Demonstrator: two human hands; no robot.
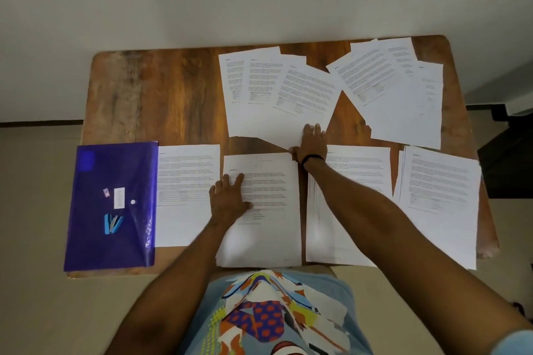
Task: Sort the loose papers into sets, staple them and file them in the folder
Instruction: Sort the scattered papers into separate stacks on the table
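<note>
Sorting stage; no staples visible on any pile. L hand [230, 199] lies flat on the near-centre stack [268, 236], fingers straight & spread, gripping nothing. Prob. it pins the pile so it doesn't skid while the other arm reaches over. R hand [313, 141] is laid flat on the near edge of the far-centre fan [259, 112] of loose sheets. Its fingers are straight, thumb out to the left by a sheet corner, no pinch visible; looks set to drag a sheet back toward a pile. A second loose fan [403, 112] lies far right, no hand on it.

Near row, left to right: a thin set [187, 219] tucked against the folder, the pinned stack, then two more piles [346, 228] [444, 219]. They're kept side by side, not mixed, presumably one per section. Purple folder [95, 248] sits near left, overhanging the desk [173, 95] edge, w/ the blue stapler [114, 223] parked on it: clear of the sorting area but w/in reach. Left to do: clear both fans, staple, file.
</note>
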